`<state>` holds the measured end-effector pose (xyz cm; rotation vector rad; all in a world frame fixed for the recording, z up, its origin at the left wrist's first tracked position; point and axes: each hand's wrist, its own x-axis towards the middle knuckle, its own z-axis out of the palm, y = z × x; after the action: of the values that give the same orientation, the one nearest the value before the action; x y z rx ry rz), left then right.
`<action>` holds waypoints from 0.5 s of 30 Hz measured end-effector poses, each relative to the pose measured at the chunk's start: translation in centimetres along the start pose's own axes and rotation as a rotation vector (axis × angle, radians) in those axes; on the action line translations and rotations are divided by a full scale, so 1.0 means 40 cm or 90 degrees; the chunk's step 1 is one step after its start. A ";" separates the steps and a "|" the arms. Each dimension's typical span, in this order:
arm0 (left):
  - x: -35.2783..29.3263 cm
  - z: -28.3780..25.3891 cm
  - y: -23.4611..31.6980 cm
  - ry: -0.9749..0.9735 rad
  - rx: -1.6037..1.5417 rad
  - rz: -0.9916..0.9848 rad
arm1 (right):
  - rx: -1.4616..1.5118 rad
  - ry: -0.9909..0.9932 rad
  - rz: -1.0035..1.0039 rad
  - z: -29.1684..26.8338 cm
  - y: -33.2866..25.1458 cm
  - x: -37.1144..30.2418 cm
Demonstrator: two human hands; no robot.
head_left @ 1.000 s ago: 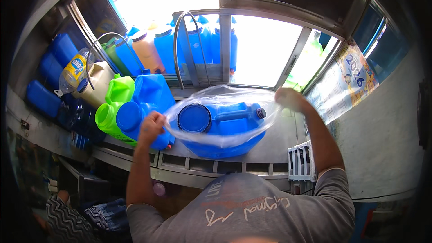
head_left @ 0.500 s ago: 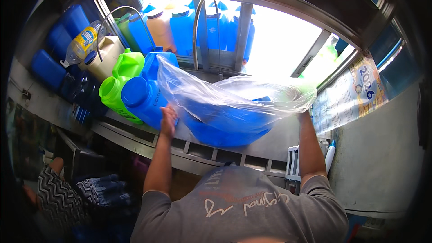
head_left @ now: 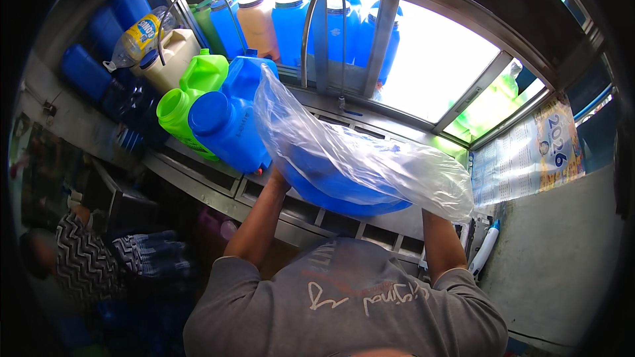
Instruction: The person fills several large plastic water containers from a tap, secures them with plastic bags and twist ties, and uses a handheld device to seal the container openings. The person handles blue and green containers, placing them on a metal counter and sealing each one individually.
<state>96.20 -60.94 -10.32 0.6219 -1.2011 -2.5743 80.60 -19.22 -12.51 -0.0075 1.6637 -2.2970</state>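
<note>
A large blue container lies in a clear plastic bag at the edge of the metal counter. My left hand is at the bag's left end, its fingers hidden behind plastic and the blue container. At the right end, my right forearm reaches up under the loose, bunched plastic, which covers the hand. Just left of the bag stands a blue jug with a round blue lid, beside a bright green jug with an uncapped mouth.
Behind the counter rise curved metal spouts. More jugs line the window. A cream jug and a clear bottle stand at left. A calendar hangs at right, above a white tubular object. A person in a zigzag-patterned garment is at lower left.
My left hand has gone from open beside the bag to behind its left end. My right arm has come lower, and the plastic on that side has sagged. The whole view has shifted.
</note>
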 end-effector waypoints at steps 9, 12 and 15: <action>-0.111 0.100 0.139 -0.210 -0.095 0.202 | -0.246 -0.028 -0.120 -0.129 -0.238 -0.214; -0.166 0.140 0.275 -0.397 0.006 0.290 | -0.547 -0.021 -0.166 -0.078 -0.376 -0.363; -0.199 0.210 0.331 -0.365 0.320 0.335 | -0.648 -0.100 -0.370 0.055 -0.440 -0.438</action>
<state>99.70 -60.69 6.90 -0.3684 -1.9002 -2.0444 93.48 -11.98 7.57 -0.9531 2.7731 -1.3893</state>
